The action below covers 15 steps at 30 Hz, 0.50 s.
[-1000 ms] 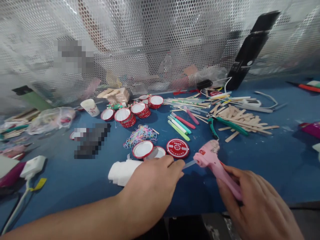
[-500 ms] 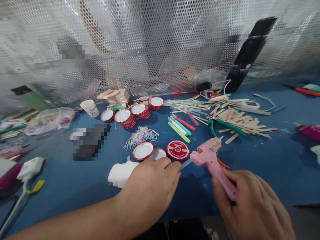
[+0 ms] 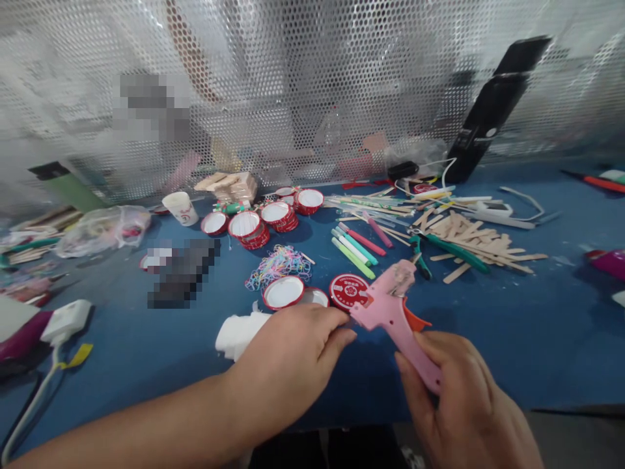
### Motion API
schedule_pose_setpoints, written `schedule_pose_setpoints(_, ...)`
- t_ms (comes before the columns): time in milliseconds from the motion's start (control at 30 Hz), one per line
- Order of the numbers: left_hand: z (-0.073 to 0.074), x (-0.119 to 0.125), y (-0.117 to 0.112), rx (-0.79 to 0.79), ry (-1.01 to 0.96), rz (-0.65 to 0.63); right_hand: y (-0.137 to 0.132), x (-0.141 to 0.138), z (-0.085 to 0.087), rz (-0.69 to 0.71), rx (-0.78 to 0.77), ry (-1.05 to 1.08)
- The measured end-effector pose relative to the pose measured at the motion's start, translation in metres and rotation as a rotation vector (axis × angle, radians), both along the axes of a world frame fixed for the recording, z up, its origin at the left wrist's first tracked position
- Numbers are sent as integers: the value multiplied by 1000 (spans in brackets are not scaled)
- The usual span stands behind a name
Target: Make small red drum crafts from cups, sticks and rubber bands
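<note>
My right hand (image 3: 469,397) is wrapped round the handle of a pink hot glue gun (image 3: 390,299). Its orange trigger (image 3: 415,318) sticks out beside the fingers, and its rear end points at my left hand (image 3: 297,358). The thumb and forefinger of that hand are slightly apart just behind the gun, and I see nothing between them. No glue stick shows between hand and gun. Beyond the left hand lie a white-lined lid (image 3: 283,292), a second lid partly hidden by the fingers, and a red printed lid (image 3: 346,291). White tissue (image 3: 239,335) lies beside the wrist.
Stacked red lids (image 3: 249,228), a paper cup (image 3: 180,208) and colourful rubber bands (image 3: 280,266) lie farther back. Markers (image 3: 359,244), green-handled pliers (image 3: 454,253) and wooden sticks (image 3: 488,244) are at the right. A white power plug (image 3: 67,322) with its cable is at the left.
The glue gun has come left, up to my left fingers. The clear glue stick seen between hand and gun is out of sight. My left thumb and forefinger have parted.
</note>
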<state>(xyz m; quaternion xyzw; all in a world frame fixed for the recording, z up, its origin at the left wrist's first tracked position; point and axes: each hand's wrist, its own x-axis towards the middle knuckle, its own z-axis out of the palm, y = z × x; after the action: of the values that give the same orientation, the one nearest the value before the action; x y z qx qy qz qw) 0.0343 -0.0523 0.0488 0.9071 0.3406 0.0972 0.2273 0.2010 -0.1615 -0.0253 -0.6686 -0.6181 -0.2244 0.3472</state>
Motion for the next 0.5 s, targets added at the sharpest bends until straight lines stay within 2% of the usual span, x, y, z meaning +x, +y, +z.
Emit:
schedule_pose_setpoints(133, 1, -2, 3, -171, -59, 73, 3, -1, 1, 4, 39, 28)
schedule_pose_setpoints(300, 1, -3, 2, -427, -125, 167, 5, -1, 0, 79, 124, 22)
schedule_pose_setpoints(400, 3, -2, -1, -460, -159, 197, 4, -2, -1, 100, 168, -14)
schedule_pose_setpoints(500, 5, -2, -4, -459, -169, 205, 4, -1, -1, 101, 142, -33)
